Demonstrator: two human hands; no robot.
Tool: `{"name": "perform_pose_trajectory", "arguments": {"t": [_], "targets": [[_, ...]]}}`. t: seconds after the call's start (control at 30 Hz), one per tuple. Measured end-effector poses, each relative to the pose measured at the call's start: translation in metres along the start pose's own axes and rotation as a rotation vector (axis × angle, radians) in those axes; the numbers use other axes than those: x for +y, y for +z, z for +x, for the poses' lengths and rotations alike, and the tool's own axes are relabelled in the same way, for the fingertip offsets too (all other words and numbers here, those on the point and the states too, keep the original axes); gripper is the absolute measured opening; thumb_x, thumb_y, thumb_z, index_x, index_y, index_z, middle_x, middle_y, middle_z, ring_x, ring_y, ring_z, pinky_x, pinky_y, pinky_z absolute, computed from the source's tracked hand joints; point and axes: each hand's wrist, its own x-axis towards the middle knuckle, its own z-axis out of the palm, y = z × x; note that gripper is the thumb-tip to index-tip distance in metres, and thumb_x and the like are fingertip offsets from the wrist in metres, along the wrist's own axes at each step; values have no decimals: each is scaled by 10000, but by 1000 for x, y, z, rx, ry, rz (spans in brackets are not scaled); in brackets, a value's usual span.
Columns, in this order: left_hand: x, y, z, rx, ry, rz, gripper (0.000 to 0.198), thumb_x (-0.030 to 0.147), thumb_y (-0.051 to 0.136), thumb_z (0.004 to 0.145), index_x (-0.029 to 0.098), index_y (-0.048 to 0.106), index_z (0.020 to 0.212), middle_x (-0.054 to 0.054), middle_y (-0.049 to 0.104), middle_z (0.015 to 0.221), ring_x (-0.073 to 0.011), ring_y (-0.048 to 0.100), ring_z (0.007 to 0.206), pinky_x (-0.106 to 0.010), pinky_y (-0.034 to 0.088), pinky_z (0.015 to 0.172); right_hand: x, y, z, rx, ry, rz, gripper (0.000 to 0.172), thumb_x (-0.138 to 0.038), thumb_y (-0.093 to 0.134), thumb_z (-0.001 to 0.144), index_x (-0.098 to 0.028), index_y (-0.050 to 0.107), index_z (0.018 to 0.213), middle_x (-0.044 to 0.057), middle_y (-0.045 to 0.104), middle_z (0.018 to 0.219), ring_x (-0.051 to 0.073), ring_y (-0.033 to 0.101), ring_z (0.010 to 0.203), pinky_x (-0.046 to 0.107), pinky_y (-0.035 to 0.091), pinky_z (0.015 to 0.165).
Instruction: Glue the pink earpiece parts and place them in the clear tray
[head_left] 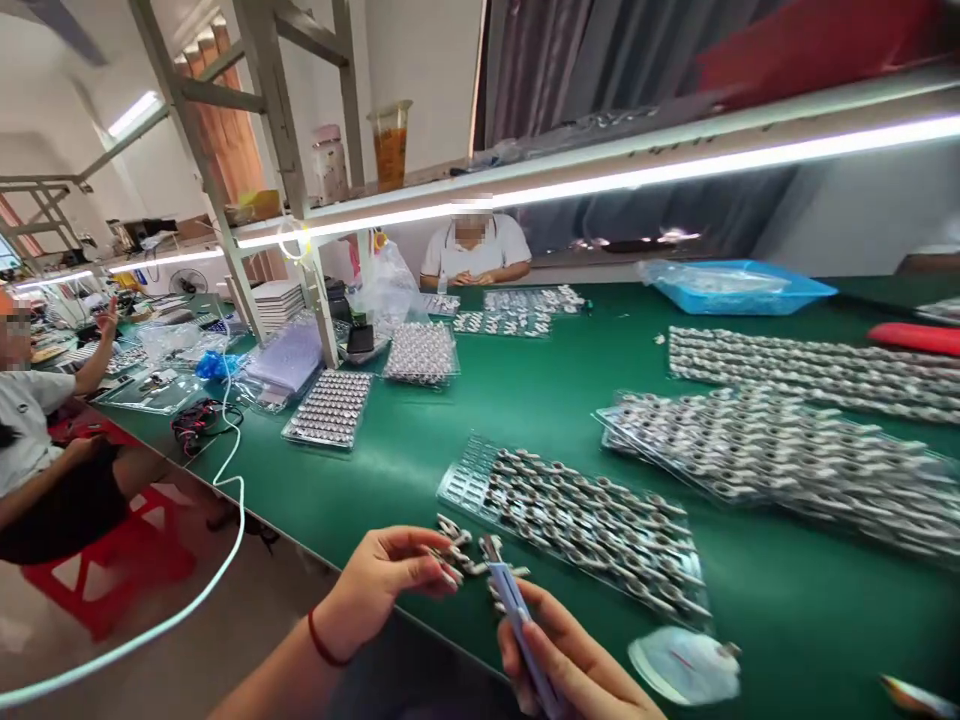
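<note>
My left hand (pixel 375 583) is closed in a pinch at the front edge of the green table, on a small grey-white part (pixel 451 577) that the fingers partly cover. My right hand (pixel 559 650) is wrapped round a slim blue-grey tool with a metal tip (pixel 510 595); its exact kind is unclear. Its tip points at a few loose grey-white parts (pixel 472 562) between my hands. Just beyond lies a clear plastic tray (pixel 466 480), mostly filled with rows of similar dark-and-white parts; some slots at its left end hold none.
Stacked filled trays (pixel 757 445) lie to the right, near a blue basin (pixel 742 285). A white pouch-like item (pixel 686 665) sits by my right hand. More trays (pixel 330 408) stand left of centre. A white cable (pixel 241 520) hangs at the left. Co-workers sit opposite and at left.
</note>
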Motion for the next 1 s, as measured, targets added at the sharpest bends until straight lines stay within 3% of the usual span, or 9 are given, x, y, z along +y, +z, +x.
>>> {"name": "perform_pose_trajectory", "arguments": {"t": [0.2, 0.4, 0.53, 0.6, 0.67, 0.83, 1.0], "targets": [[16, 22, 15, 17, -61, 53, 292, 329, 868, 639, 156, 773, 854, -46, 760, 753, -128, 690, 685, -194, 546, 669, -23, -3, -13, -41, -155, -233, 538, -658, 565, 844, -180, 508, 1086, -69, 452, 614, 78, 393, 514, 226, 315, 516], [14, 20, 32, -17, -54, 71, 339, 343, 854, 661, 201, 770, 957, -27, 746, 701, -121, 674, 667, -184, 549, 640, -24, -12, -1, -91, -163, -221, 496, -652, 507, 882, -187, 484, 1052, -97, 400, 567, 64, 337, 473, 203, 256, 461], [12, 18, 30, 20, -46, 83, 267, 345, 861, 647, 191, 774, 846, -27, 728, 667, -124, 662, 628, -189, 544, 600, -22, -10, -2, -111, -155, -251, 457, -615, 472, 919, -188, 469, 1080, -72, 452, 636, 80, 415, 545, 214, 358, 531], [12, 19, 29, 29, -59, 90, 267, 355, 858, 649, 180, 778, 835, -33, 719, 648, -121, 650, 607, -189, 540, 587, -26, -9, -5, -153, -179, -289, 391, -563, 453, 950, -188, 462, 1060, -14, 536, 798, 99, 507, 693, 259, 442, 684], [12, 19, 28, 30, -73, 90, 283, 364, 854, 653, 178, 782, 855, -35, 715, 640, -119, 641, 603, -187, 535, 586, -32, -7, -7, -187, -234, -374, 322, -498, 432, 977, -188, 459, 1060, 28, 555, 939, 119, 527, 826, 301, 447, 807], [11, 22, 22, -5, -101, 119, 259, 363, 843, 670, 187, 791, 853, -32, 712, 627, -105, 624, 591, -170, 517, 590, -42, -3, -10, -132, -347, -707, 285, -313, 399, 999, -208, 432, 1262, -1, 575, 855, 109, 491, 703, 261, 446, 706], [8, 24, 23, -26, -147, 140, 260, 376, 852, 651, 204, 796, 837, -26, 710, 606, -101, 614, 563, -171, 506, 573, -45, -5, -8, -34, -515, -968, 233, -224, 377, 995, -176, 527, 1167, 87, 659, 1053, 163, 605, 916, 299, 494, 825]]}}
